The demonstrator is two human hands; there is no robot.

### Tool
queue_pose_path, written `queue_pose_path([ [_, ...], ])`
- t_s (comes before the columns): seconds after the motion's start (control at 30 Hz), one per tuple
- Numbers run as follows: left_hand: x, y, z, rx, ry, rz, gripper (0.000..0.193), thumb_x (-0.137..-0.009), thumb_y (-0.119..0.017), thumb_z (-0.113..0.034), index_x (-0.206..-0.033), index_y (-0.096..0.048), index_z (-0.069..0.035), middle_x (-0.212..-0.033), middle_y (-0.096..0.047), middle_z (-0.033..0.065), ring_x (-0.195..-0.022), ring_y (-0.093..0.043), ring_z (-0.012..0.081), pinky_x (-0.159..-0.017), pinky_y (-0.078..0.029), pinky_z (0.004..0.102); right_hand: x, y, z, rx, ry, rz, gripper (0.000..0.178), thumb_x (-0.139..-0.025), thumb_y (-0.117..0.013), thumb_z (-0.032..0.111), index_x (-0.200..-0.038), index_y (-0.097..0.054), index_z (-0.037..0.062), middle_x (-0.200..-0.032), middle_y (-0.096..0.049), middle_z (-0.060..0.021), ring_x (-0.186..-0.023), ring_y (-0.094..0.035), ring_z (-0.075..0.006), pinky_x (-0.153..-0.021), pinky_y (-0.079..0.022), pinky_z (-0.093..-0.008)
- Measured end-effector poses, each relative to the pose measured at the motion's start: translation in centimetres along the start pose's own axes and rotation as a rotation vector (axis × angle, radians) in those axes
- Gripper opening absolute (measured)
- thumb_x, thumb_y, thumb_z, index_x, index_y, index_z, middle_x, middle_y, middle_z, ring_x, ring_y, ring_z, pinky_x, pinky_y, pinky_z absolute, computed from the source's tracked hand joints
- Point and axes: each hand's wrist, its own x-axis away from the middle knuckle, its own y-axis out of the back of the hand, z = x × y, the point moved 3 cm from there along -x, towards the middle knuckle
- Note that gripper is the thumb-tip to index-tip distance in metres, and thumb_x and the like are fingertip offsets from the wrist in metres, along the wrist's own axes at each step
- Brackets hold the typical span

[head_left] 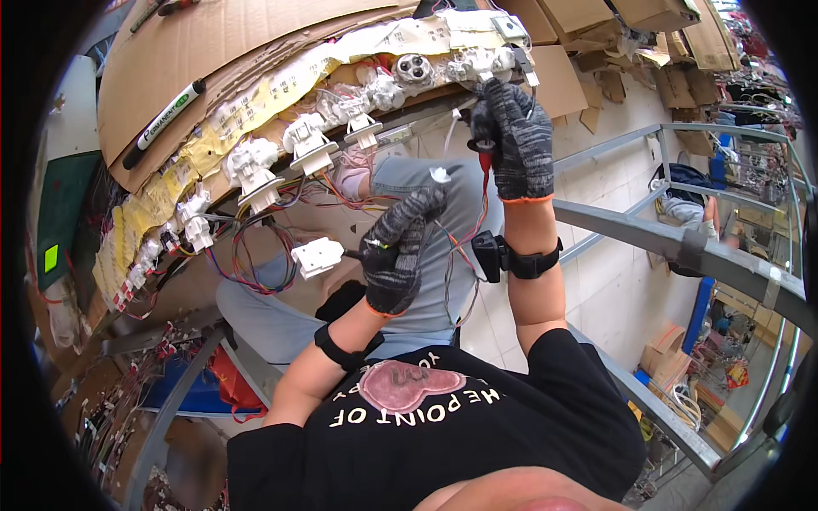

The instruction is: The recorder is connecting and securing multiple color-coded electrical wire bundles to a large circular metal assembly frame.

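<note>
My left hand (396, 255), in a dark grey knit glove with an orange cuff, is closed around thin wires. A white plastic connector (318, 257) sticks out from its left side. A small white plug (440, 175) shows at its fingertips. My right hand (520, 140), gloved the same way, is up at the right end of the board's connector row. Its fingers are closed on a dark part with a red tapered end (485, 160), from which red and dark wires (486, 200) hang. A white-tipped lead (455, 115) lies just left of that hand.
A cardboard-covered board (230, 51) carries yellow paper tape (294, 81) and a row of white connector holders (308, 145). A black-and-white marker (164, 124) lies on it. Bundled coloured wires (256, 255) hang below. Grey metal rails (630, 228) and cardboard boxes (588, 17) are at right.
</note>
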Motion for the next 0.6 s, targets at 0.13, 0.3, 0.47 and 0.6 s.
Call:
queue_pose_path([
  [0.13, -0.5, -0.6, 0.5, -0.122, -0.041, -0.037, 0.029, -0.088, -0.043, 0.004, -0.116, -0.050, 0.005, -0.112, -0.058, 0.0160, -0.104, -0.056, 0.0266, -0.093, -0.043, 0.0391, 0.2, 1.3, -0.7, 0.208, -0.010, 0.115, 0.027, -0.087, -0.057, 0.028, -0.091, -0.064, 0.0023, -0.078, -0.063, -0.0057, -0.066, -0.057, -0.0106, -0.054, -0.045, -0.0229],
  [0.3, -1.4, -1.8, 1.1, -0.273, 0.005, 0.027, 0.029, -0.090, -0.042, 0.001, -0.118, -0.049, 0.005, -0.113, -0.057, 0.0154, -0.103, -0.056, 0.0245, -0.092, -0.044, 0.0370, 1.2, 1.0, -0.4, 0.065, -0.108, 0.260, 0.030, -0.086, -0.058, 0.025, -0.100, -0.062, -0.0006, -0.087, -0.064, -0.0077, -0.077, -0.060, -0.0143, -0.076, -0.048, -0.0279],
  [0.47, -1.4, -2.4, 2.1, -0.165, 0.051, 0.003, 0.030, -0.090, -0.040, 0.001, -0.118, -0.049, 0.004, -0.113, -0.057, 0.0149, -0.104, -0.056, 0.0228, -0.093, -0.044, 0.0350, 0.7, 0.4, -0.6, -0.151, -0.141, 0.364, 0.028, -0.088, -0.054, 0.020, -0.105, -0.058, -0.0025, -0.096, -0.063, -0.0113, -0.085, -0.062, -0.0195, -0.078, -0.049, -0.0310],
  [0.6, -1.8, -2.6, 1.9, -0.200, 0.087, -0.045, 0.035, -0.085, -0.040, 0.004, -0.119, -0.050, 0.003, -0.116, -0.055, 0.0142, -0.105, -0.054, 0.0221, -0.094, -0.042, 0.0326, 0.5, 0.6, -0.4, 0.150, 0.155, 0.346, 0.028, -0.090, -0.052, 0.020, -0.107, -0.056, -0.0018, -0.090, -0.063, -0.0086, -0.081, -0.061, -0.0177, -0.078, -0.049, -0.0304],
])
